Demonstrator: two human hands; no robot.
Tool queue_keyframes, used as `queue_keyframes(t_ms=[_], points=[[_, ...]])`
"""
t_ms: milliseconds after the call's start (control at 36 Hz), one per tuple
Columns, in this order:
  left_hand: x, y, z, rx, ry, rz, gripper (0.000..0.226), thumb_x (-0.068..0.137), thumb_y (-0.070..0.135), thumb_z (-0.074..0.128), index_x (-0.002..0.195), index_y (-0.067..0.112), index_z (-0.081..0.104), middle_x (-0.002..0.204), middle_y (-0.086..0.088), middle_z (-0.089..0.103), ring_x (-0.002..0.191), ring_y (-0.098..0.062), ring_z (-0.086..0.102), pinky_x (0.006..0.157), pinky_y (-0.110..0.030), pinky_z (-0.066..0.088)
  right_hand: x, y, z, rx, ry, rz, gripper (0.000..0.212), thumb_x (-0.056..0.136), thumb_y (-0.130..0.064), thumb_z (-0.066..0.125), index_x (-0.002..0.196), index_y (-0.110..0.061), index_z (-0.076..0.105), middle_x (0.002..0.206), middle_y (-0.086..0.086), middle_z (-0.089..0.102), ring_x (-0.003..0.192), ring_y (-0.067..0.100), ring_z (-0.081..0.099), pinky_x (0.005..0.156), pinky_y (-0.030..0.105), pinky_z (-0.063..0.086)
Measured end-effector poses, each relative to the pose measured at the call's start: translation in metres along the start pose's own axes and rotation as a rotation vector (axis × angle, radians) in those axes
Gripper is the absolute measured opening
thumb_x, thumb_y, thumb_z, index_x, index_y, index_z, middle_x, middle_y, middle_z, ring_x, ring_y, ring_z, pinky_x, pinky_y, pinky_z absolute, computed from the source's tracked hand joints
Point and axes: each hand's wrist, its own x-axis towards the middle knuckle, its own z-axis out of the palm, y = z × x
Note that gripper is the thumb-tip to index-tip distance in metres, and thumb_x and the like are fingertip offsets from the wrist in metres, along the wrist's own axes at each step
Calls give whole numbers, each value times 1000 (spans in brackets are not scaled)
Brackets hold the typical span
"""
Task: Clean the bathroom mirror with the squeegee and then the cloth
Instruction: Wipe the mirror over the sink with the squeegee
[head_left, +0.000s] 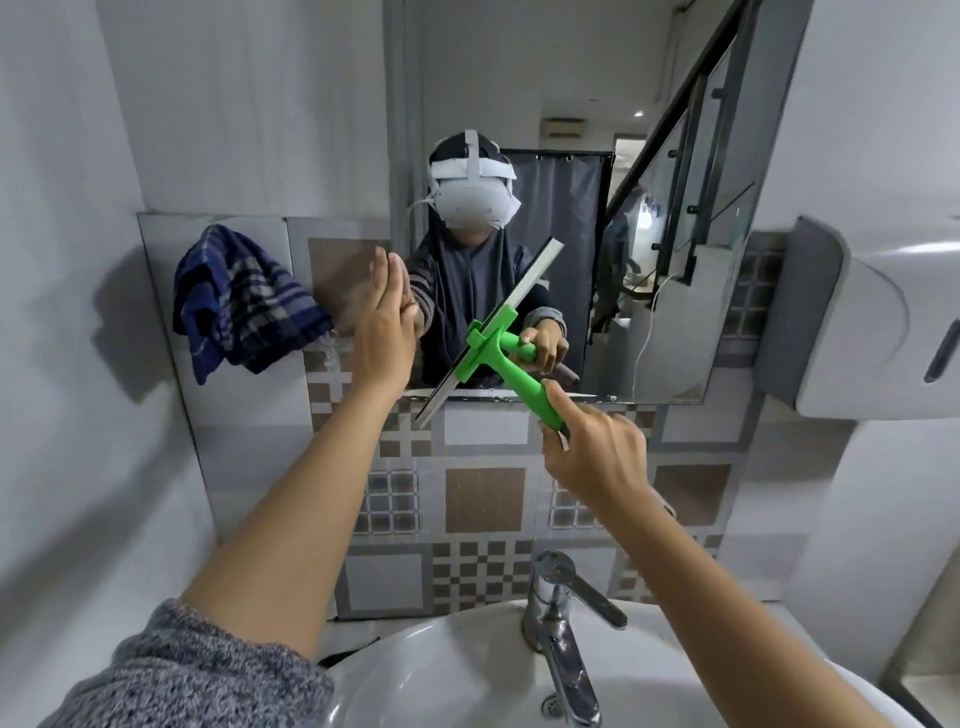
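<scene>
The mirror (649, 78) hangs on the wall above the sink. My right hand (592, 457) grips the handle of a green squeegee (498, 364). Its blade lies tilted against the glass at the mirror's lower edge, and the blade's lower end reaches past that edge onto the tiles. My left hand (382, 322) is raised with fingers straight, its palm flat at the mirror's left edge, holding nothing. A blue plaid cloth (239, 306) hangs on the wall to the left of the mirror, apart from both hands.
A white sink (441, 675) with a chrome tap (558, 623) sits right below my arms. A white dispenser (872, 332) is mounted on the wall to the right of the mirror. Patterned tiles (483, 499) cover the wall under the mirror.
</scene>
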Motion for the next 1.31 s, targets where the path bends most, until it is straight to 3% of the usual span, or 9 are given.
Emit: queue_keyframes(t_ms=[111,194,250,306,417,556,806,1056,1306], points=[[-5,1,7,-1,11,-17,60,94,8,47,146,12,16,155,-4,10,141,-23,17,96,-1,8,3,15,-4,-60,7,-38,50,70,-22,74,118,-15,61,63,2,69,41,22,54,48,21,29],[-7,-1,11,-1,-15,-23,64,94,12,48,146,18,11,155,-5,9,136,-31,30,105,-33,37,2,26,-5,-91,-24,-39,51,72,-23,71,120,-18,57,67,0,70,46,23,57,50,22,29],[-9,0,12,9,-25,-55,65,94,13,48,146,18,10,155,-7,10,135,-33,31,101,-41,42,0,34,-7,-95,-29,-33,51,71,-22,71,121,-19,57,66,0,69,47,23,57,51,22,31],[-10,3,12,8,-11,-65,64,94,14,48,146,16,11,155,-8,12,137,-31,27,104,-38,38,-3,42,-8,-94,-22,-20,52,70,-21,74,119,-19,58,64,0,69,46,24,58,50,23,35],[-14,5,14,-12,7,-57,62,94,13,47,146,11,12,155,-9,11,141,-26,18,101,-17,25,-14,58,-13,-99,-11,19,53,65,-19,78,115,-17,62,62,2,69,44,23,58,50,23,34],[-18,2,19,-54,-9,-53,63,93,11,48,145,9,13,155,-11,10,141,-26,16,112,-41,28,-27,72,-17,-83,-50,68,51,71,-20,77,118,-15,60,62,5,69,44,25,57,51,26,40],[-18,5,21,-36,-8,-88,66,93,11,49,146,12,10,155,-10,8,141,-26,16,112,-40,28,-53,85,-22,-53,-65,171,49,71,-21,79,116,-12,62,54,1,63,38,17,45,49,20,30],[-18,6,22,-42,-5,-90,64,94,9,47,146,10,9,155,-11,6,142,-24,12,115,-34,20,-75,86,-20,66,-191,437,51,93,-34,52,140,-21,39,73,-1,58,53,15,46,44,19,23],[-18,5,22,-49,-14,-94,66,94,11,48,146,13,9,155,-9,6,142,-24,14,114,-35,23,-88,84,-4,183,-181,590,45,92,-35,53,134,-21,46,71,0,59,51,16,53,49,26,49]])
